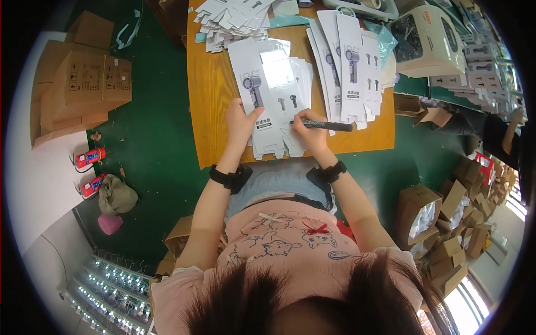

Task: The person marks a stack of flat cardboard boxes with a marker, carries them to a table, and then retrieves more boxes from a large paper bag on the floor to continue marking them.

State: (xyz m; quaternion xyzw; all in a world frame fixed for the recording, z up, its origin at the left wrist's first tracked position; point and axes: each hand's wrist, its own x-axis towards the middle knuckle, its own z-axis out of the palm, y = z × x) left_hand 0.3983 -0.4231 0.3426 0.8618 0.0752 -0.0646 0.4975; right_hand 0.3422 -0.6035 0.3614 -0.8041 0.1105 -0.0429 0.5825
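Note:
A flat, unfolded white box (273,104) printed with a handheld fan lies before me on top of similar sheets. My left hand (242,120) rests on its left edge, thumb stretched over the printed face and fingers at the side. In my right hand (310,131) is a black marker pen (326,125), its tip end pointing left at the box's lower right part. Whether the tip touches the card is too small to tell. Right of this lies a fanned stack of the same flat boxes (353,84).
A heap of white flat boxes (234,25) covers the far left of the wooden table (209,106). At the far right stands a cream machine (427,42). Cartons (92,84) and red fire extinguishers (89,158) are on the left. Open cartons (419,215) stand at right, with another person (505,139) beyond.

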